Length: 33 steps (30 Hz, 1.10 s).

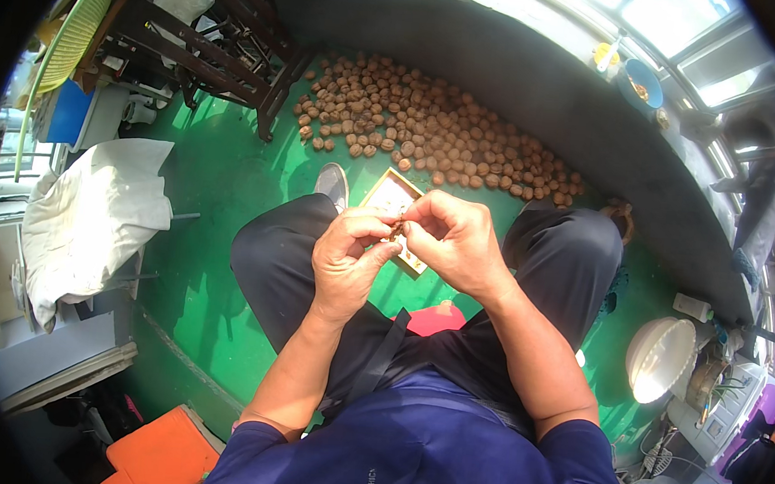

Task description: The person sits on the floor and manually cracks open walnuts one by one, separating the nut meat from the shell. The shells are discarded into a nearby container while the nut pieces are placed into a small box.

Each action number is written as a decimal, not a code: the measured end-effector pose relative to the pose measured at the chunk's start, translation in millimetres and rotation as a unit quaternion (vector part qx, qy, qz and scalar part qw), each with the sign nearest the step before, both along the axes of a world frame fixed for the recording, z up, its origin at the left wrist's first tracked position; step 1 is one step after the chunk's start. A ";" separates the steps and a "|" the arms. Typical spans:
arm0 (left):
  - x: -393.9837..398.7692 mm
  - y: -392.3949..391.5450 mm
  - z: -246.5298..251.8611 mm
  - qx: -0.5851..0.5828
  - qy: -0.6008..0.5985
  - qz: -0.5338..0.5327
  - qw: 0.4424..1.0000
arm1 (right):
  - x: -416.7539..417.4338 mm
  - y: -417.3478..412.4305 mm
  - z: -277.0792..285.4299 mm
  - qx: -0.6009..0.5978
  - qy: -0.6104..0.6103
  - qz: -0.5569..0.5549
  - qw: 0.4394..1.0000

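Observation:
My left hand (350, 259) and my right hand (459, 244) meet between my knees, fingertips pinched together. Between them is a small dark brown piece (397, 228), which looks like part of a walnut; my fingers hide much of it. Below the hands, on the green floor, lies a shallow box (389, 189) with a yellowish rim and a pale inside. A few small light-brown bits are scattered in it, and my hands cover its middle. Beyond the box, many whole walnuts (424, 122) in their shells are spread on the floor along a dark wall.
A dark wooden chair (238, 59) stands at the upper left, near a white cloth (100, 209). To the right is a white scalloped basin (658, 359). A blue bowl (639, 83) rests on the window ledge. Orange panels (163, 449) lie at the lower left.

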<state>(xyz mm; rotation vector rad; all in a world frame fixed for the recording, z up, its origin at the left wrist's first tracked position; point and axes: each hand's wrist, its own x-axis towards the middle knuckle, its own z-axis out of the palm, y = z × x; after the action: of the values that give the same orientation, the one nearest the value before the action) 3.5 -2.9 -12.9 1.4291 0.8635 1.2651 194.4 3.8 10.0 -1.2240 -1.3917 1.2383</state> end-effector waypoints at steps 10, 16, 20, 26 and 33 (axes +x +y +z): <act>-0.6 2.0 -3.4 -0.031 -0.039 0.009 0.999 | 1.5 0.6 -1.0 -0.009 -0.037 -0.030 0.999; -0.2 3.4 0.3 -0.027 -0.021 0.022 0.999 | -0.5 3.1 -10.9 0.022 0.034 0.004 0.999; -0.7 6.1 -3.2 0.016 0.016 0.025 0.999 | 3.3 1.9 -5.5 -0.083 0.073 0.045 0.993; 6.1 2.5 6.1 -0.056 -0.036 0.022 0.998 | -0.1 2.6 -8.7 -0.113 0.144 0.030 0.983; -1.8 4.1 -3.0 -0.098 -0.108 0.007 0.989 | 1.1 2.7 -7.9 -0.096 0.079 0.038 0.991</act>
<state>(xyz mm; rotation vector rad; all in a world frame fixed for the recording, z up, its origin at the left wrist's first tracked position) 1.7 1.3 -15.9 1.1112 0.8272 1.2819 195.5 6.5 2.1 -1.1829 -1.2347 1.5177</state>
